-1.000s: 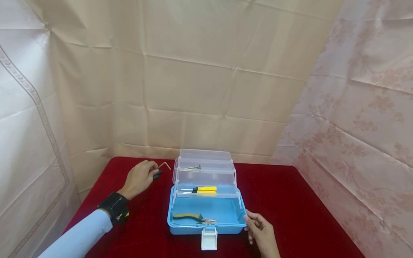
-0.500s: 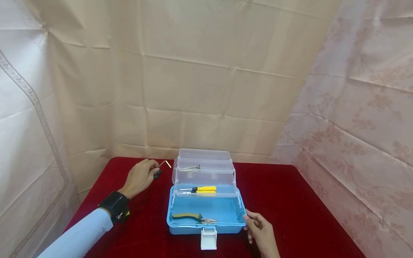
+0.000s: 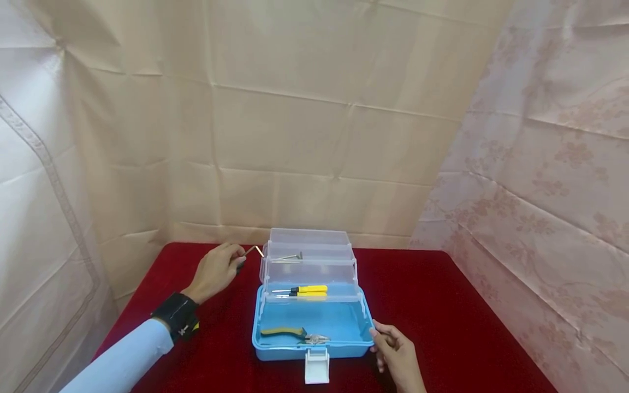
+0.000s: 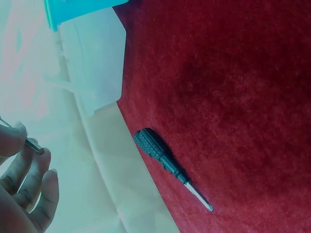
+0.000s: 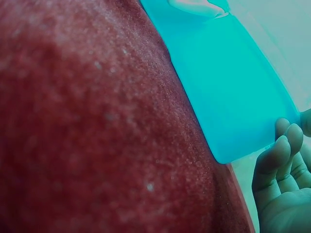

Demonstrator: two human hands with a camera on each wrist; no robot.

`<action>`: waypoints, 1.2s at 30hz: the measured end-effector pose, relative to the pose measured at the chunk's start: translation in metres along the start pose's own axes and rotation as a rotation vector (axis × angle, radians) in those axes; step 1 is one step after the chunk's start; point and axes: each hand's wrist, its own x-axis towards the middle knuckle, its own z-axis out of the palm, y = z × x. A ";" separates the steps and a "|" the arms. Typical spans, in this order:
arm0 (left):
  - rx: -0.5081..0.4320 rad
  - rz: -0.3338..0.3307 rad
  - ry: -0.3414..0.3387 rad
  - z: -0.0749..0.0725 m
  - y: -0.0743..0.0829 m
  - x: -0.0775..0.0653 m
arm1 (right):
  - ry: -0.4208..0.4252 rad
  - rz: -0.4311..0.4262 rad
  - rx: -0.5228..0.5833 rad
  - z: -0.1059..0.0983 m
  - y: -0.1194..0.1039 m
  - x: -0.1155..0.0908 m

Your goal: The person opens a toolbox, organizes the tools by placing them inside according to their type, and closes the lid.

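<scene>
My left hand (image 3: 214,270) pinches an L-shaped hex key (image 3: 259,251) between thumb and fingers, its bent end pointing at the toolbox's clear trays. In the left wrist view the key's shaft (image 4: 34,145) shows between the fingertips. Below that hand a dark-handled screwdriver (image 4: 158,151) lies on the red cloth. The blue toolbox (image 3: 280,354) stands with its clear tiers raised. At its front right corner my right hand (image 3: 398,352) grips the rim, thumb on the edge and fingers along the outer side.
Inside the box lie yellow-handled pliers (image 3: 283,331). Yellow screwdrivers (image 3: 312,289) rest in the lower clear tray, thin metal tools (image 3: 289,256) in an upper one. A white latch (image 3: 316,367) hangs at the front. The red cloth (image 3: 417,289) covers the table; curtains (image 3: 295,136) surround it.
My left hand has moved slightly toward the toolbox with the hex key, whose bent end now overlaps the clear tray's left edge. The right hand keeps its grip on the corner.
</scene>
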 end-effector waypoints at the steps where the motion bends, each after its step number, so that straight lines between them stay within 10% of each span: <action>1: 0.002 0.002 -0.002 0.000 0.000 0.000 | -0.001 0.001 0.003 0.000 0.000 0.000; 36: 0.009 0.068 -0.025 0.010 0.022 0.013 | -0.008 0.005 0.010 0.000 -0.001 -0.001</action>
